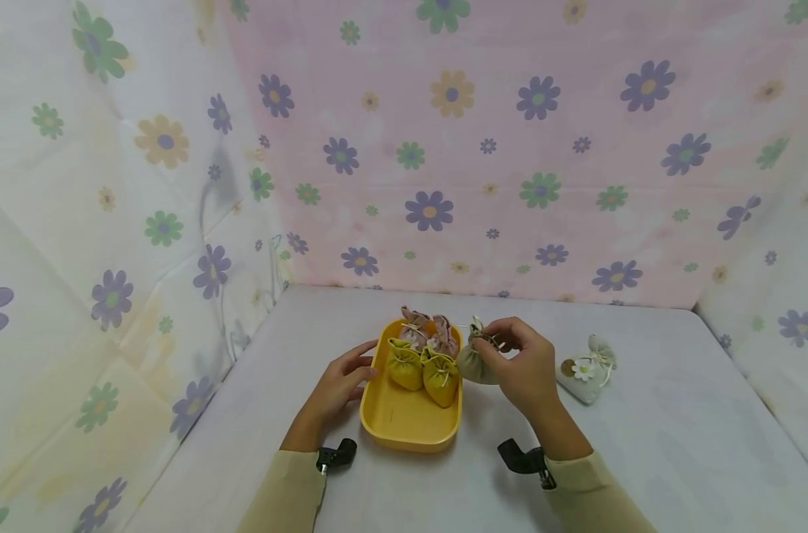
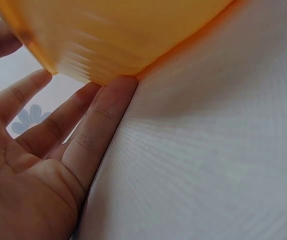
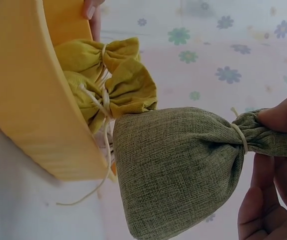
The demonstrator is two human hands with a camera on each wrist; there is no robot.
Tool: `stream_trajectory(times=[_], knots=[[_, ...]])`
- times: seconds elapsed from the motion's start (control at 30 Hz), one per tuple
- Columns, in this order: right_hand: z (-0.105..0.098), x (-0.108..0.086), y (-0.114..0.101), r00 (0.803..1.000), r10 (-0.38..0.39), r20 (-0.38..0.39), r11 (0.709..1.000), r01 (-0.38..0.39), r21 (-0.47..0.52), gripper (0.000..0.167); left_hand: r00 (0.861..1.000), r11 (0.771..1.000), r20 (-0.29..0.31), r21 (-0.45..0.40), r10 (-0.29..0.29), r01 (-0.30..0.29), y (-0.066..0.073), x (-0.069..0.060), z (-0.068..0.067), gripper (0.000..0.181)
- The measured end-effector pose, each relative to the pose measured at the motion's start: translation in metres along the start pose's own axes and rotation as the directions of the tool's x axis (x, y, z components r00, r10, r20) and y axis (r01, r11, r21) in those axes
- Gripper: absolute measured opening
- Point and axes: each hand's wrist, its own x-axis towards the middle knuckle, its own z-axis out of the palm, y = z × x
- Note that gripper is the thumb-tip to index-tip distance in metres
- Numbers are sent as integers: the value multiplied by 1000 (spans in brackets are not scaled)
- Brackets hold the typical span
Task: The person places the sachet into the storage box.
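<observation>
My right hand (image 1: 527, 366) pinches the gathered neck of a grey-green drawstring pouch (image 3: 178, 170), held just beside the right rim of a yellow plastic bin (image 1: 411, 426). The pouch hangs with its full end toward the bin. At the bin's left side, my left hand (image 1: 337, 389) holds the wall, thumb over the rim and fingers (image 2: 101, 120) against the outside. Inside the bin, two yellow drawstring pouches (image 1: 405, 366) sit in front of two pinkish pouches (image 1: 413, 329).
To the right on the white table (image 1: 644, 459) lies a pale drawstring pouch (image 1: 584, 377) with a white flower and a brown round patch. Flowered cloth walls (image 1: 484, 244) close off the back and both sides.
</observation>
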Motion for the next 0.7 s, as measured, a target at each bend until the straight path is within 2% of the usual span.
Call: stream_trajectory(times=[0.27,0.7], knots=[[0,-3,-13,1000,-5,22,1000,5,0,16,1000,1000,2,-1,1,-1,3,-1,0,54],[2,-6,-24,998,-56,22,998,56,12,17,1000,1000,-6,1,-6,6,4,-3,0,53]])
